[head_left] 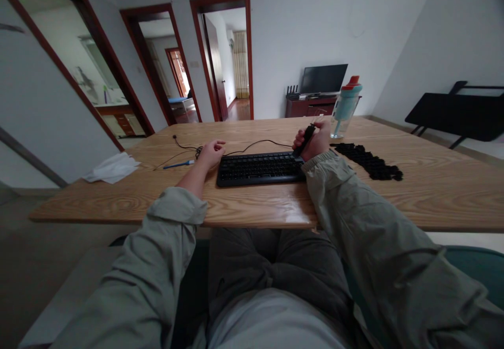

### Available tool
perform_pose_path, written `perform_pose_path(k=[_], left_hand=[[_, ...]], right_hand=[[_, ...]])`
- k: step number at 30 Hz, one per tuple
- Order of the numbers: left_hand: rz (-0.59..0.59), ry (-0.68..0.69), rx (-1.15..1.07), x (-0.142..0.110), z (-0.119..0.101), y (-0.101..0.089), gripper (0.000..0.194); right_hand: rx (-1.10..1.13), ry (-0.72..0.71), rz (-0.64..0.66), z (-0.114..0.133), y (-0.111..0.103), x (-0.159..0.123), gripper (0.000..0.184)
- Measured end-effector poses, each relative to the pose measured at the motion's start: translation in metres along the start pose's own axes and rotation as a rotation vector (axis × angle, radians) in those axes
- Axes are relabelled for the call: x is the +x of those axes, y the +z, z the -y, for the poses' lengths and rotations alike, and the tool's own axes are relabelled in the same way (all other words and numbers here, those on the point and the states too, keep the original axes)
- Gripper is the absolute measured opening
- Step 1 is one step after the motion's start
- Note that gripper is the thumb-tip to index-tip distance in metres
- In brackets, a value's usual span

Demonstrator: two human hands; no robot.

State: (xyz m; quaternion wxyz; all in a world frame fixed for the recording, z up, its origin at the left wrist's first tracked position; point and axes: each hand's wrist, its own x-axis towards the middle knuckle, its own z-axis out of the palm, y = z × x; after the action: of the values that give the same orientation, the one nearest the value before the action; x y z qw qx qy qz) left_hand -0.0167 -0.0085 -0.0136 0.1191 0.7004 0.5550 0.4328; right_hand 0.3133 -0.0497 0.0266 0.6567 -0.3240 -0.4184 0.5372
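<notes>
A black keyboard (260,168) lies on the wooden table (433,181) in front of me, its cable trailing off to the left. My left hand (211,152) rests at the keyboard's left end with fingers loosely curled, holding nothing I can see. My right hand (314,140) is above the keyboard's far right corner, closed around a slim black tool (305,138) that points down at the keys. A heap of loose black keycaps (370,161) lies on the table to the right of that hand.
A clear bottle with a teal and orange lid (345,106) stands behind my right hand. A blue pen (178,165) and crumpled white tissue (112,168) lie at the left. A TV (323,78) and a black folding table (457,112) stand behind.
</notes>
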Motion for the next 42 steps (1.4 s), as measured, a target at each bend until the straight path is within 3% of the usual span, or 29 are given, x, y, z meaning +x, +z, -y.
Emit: perform_pose_path(k=[9, 17, 21, 26, 30, 34, 42], left_hand=[[0.005, -0.029, -0.015, -0.003, -0.004, 0.001, 0.028], [0.041, 0.017, 0.031, 0.000, -0.001, 0.001, 0.027], [0.102, 0.132, 0.054, -0.010, -0.031, 0.010, 0.030], [0.263, 0.437, 0.124, -0.033, -0.093, 0.042, 0.030], [0.303, 0.456, 0.182, -0.044, -0.124, 0.068, 0.035], [0.318, 0.424, 0.209, -0.045, -0.135, 0.079, 0.035], [0.300, 0.390, 0.180, -0.046, -0.135, 0.076, 0.032]], right_hand=[[0.191, 0.019, -0.012, 0.000, 0.000, -0.002, 0.034], [0.141, 0.041, -0.008, 0.000, 0.004, -0.004, 0.038], [0.056, -0.002, 0.025, -0.005, 0.005, -0.001, 0.047], [-0.043, -0.058, 0.082, -0.009, 0.019, -0.005, 0.051], [0.042, -0.013, 0.067, -0.009, 0.031, -0.012, 0.052], [0.088, 0.020, 0.013, -0.009, 0.037, -0.015, 0.054], [0.117, 0.044, 0.032, -0.011, 0.037, -0.015, 0.053]])
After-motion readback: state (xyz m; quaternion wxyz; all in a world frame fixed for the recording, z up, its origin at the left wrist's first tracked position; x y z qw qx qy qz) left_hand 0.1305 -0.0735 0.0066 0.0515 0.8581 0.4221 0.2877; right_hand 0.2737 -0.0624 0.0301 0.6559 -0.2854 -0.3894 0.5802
